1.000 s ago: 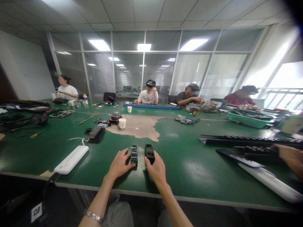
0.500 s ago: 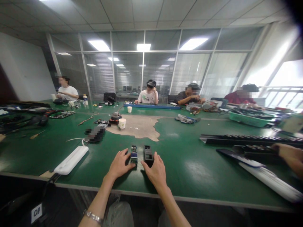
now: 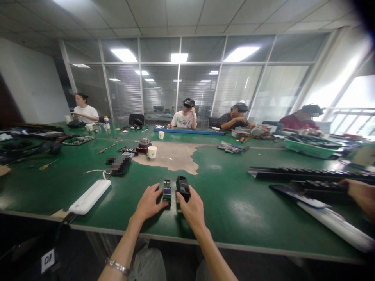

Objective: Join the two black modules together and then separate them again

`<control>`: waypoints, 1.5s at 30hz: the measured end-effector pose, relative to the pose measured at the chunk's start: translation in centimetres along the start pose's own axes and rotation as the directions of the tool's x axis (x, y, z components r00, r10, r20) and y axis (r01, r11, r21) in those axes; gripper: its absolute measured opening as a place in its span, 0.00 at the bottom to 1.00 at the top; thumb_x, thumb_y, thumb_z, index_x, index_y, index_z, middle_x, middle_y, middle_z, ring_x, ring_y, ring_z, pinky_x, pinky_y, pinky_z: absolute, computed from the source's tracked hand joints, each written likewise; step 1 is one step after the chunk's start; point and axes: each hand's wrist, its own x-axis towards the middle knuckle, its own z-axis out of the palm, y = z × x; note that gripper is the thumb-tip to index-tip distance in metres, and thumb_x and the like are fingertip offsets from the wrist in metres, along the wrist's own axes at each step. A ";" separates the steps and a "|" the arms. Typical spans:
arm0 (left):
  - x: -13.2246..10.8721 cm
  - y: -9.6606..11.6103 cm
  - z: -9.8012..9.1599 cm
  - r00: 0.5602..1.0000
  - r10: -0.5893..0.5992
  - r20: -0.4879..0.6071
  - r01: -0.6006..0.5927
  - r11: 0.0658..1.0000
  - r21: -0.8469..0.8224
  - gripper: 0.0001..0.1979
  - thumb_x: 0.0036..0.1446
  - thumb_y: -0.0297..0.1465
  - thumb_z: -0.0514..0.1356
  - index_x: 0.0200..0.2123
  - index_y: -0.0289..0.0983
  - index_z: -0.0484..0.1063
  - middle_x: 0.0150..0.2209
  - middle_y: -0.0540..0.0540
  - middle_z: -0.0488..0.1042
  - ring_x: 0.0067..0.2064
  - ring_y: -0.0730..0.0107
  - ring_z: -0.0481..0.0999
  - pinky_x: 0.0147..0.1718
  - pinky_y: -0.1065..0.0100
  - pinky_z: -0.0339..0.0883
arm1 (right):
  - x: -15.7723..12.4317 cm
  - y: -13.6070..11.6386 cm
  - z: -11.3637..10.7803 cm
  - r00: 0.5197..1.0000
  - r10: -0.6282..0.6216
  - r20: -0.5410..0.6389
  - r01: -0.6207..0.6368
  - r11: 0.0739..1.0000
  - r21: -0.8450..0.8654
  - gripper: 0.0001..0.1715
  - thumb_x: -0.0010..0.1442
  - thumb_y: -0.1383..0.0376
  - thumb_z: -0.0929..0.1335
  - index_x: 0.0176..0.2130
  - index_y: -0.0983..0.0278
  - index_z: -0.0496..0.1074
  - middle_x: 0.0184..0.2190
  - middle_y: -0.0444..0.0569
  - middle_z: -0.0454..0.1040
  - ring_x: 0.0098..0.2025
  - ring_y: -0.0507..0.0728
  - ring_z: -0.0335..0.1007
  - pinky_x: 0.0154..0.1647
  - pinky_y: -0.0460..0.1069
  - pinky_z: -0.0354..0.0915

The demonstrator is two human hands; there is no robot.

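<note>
In the middle of the near table edge stands a small electronic module (image 3: 166,191), with a green circuit board and a bluish screen-like face. My left hand (image 3: 149,202) lies along its left side, fingers spread and thumb beside its near end; I cannot tell whether they touch it. Just to the right is a black plastic housing (image 3: 183,185) with rectangular openings. My right hand (image 3: 192,207) grips its near part between thumb and fingers. The housing is slightly tilted and appears raised off the table, its lower end partly hidden by the hand.
On the green table (image 3: 228,191), a white power strip (image 3: 90,197) lies to the left. Paper cups (image 3: 152,152) stand ahead. Black metal rails (image 3: 290,172) and a long white part (image 3: 331,224) lie right, near another person's hand (image 3: 359,197). Several people sit beyond.
My right hand has closed on the black housing and tilted it, apparently lifting it slightly. My left hand and the circuit module have stayed nearly the same.
</note>
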 end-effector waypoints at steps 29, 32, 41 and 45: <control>0.1 -1.3 1.6 0.997 -0.008 -0.075 0.006 0.999 -0.033 0.37 0.54 0.33 0.56 0.66 0.33 0.50 0.65 0.36 0.58 0.65 0.54 0.58 0.64 0.50 0.48 | -0.6 -6.4 2.5 0.980 0.043 0.195 -0.007 0.984 -0.179 0.20 0.57 0.53 0.66 0.44 0.63 0.67 0.37 0.54 0.76 0.41 0.62 0.73 0.40 0.52 0.60; 0.2 -1.1 1.4 0.998 -0.008 -0.064 0.006 1.000 -0.031 0.38 0.52 0.32 0.55 0.66 0.33 0.48 0.64 0.36 0.58 0.65 0.54 0.58 0.64 0.50 0.48 | -1.1 -5.8 2.6 0.977 0.027 0.210 0.008 0.986 -0.167 0.23 0.56 0.54 0.67 0.48 0.62 0.67 0.40 0.55 0.76 0.46 0.63 0.72 0.44 0.53 0.61; 0.0 -0.6 1.0 0.998 -0.007 -0.058 0.007 1.000 0.000 0.38 0.49 0.29 0.56 0.65 0.35 0.53 0.64 0.38 0.59 0.65 0.55 0.57 0.65 0.52 0.47 | -1.9 -3.4 5.0 0.992 -0.020 0.128 0.026 0.999 -0.047 0.36 0.56 0.52 0.68 0.58 0.68 0.63 0.55 0.61 0.69 0.61 0.68 0.59 0.58 0.58 0.55; 0.1 -0.7 1.0 0.998 0.008 -0.065 -0.007 1.000 0.014 0.34 0.51 0.28 0.56 0.63 0.37 0.57 0.64 0.39 0.60 0.65 0.56 0.58 0.65 0.52 0.48 | -1.6 -3.9 4.6 0.994 -0.047 0.098 0.044 0.998 0.035 0.22 0.57 0.56 0.67 0.49 0.62 0.70 0.45 0.54 0.75 0.55 0.64 0.65 0.55 0.57 0.57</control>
